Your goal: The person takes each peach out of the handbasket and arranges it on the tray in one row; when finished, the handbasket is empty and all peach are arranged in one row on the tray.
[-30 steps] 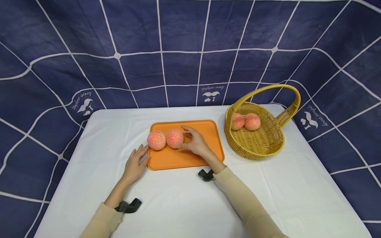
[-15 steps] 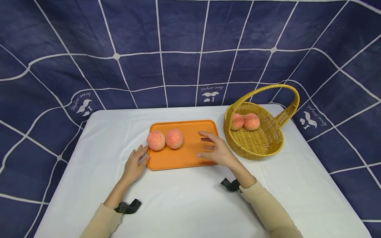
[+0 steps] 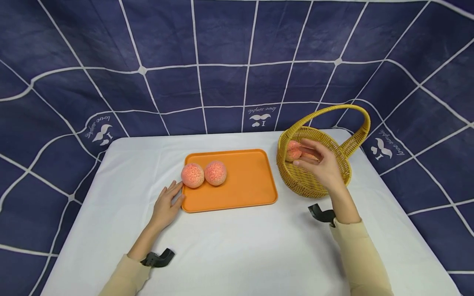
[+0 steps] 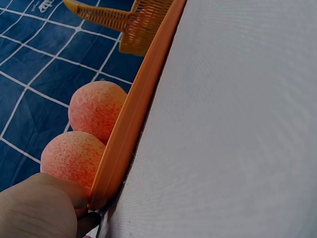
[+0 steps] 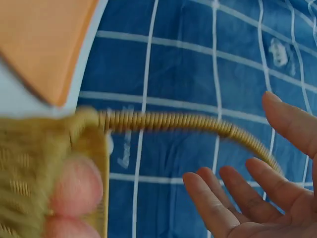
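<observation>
Two round pink-orange peaches, a left one (image 3: 192,175) and a right one (image 3: 216,173), sit side by side on the left part of an orange tray (image 3: 244,181). My left hand (image 3: 165,208) rests at the tray's left edge, its fingertips touching the rim in the head and left wrist views. Over the wicker basket (image 3: 307,190) hovers my right hand (image 3: 325,167), fingers spread and holding nothing. Inside the basket lie two more peaches, one (image 3: 293,151) near the wall and another (image 3: 310,154) partly hidden behind my fingers. The right wrist view shows both, blurred, below the rim.
The basket's tall arched handle (image 3: 335,107) rises over it at the back and right. A white cloth (image 3: 237,246) covers the table. Behind and to both sides hangs a dark blue checked fabric (image 3: 222,45) with white lines.
My right hand has left the right peach on the tray and moved rightward across to above the basket. My left hand and the peaches have stayed in place.
</observation>
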{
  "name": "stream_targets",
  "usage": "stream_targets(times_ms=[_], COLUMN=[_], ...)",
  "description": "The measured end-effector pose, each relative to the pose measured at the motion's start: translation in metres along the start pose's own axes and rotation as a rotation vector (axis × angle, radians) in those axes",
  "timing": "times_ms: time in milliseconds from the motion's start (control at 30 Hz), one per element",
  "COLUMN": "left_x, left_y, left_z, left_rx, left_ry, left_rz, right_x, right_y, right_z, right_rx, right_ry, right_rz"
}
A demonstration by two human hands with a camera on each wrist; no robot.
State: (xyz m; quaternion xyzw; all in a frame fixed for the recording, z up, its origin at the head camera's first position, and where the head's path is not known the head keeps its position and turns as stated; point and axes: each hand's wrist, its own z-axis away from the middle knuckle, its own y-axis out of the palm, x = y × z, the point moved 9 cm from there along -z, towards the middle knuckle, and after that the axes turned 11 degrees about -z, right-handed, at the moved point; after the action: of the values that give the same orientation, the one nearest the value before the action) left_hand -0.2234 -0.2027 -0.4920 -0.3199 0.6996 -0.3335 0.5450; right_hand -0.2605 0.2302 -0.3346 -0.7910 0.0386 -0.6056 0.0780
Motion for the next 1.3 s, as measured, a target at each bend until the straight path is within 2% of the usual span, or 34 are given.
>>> stream_targets(times_ms=[167,333,433,667,833,1133,1300], left_x=[-0.001,-0.002,-0.002,-0.003,-0.001,0.002,0.0], left_y=[-0.002,-0.001,0.0,-0.002,-0.001,0.0,-0.001], left_z=[0.001,0.001,0.001,0.0,0.001,0.002,0.002], left_rx=[-0.013,-0.023,-0.029,-0.026,-0.013,-0.011,-0.012], left_ry=[0.011,0.02,0.026,0.01,0.0,-0.008,0.001], left_rz=[0.003,0.005,0.006,-0.002,-0.01,0.001,-0.002], right_x=[-0.013,-0.033,-0.039,-0.049,-0.067,-0.103,-0.115], right_y=[-0.02,-0.024,-0.026,-0.025,-0.02,-0.016,-0.015], right_z=[-0.021,-0.036,-0.042,-0.055,-0.062,-0.066,-0.067], right_rx=[-0.088,-0.114,-0.13,-0.103,-0.094,-0.121,-0.108], right_ry=[0.091,0.186,0.215,0.261,0.293,0.26,0.271], right_rz=[0.028,0.034,0.042,0.021,0.012,0.138,0.172])
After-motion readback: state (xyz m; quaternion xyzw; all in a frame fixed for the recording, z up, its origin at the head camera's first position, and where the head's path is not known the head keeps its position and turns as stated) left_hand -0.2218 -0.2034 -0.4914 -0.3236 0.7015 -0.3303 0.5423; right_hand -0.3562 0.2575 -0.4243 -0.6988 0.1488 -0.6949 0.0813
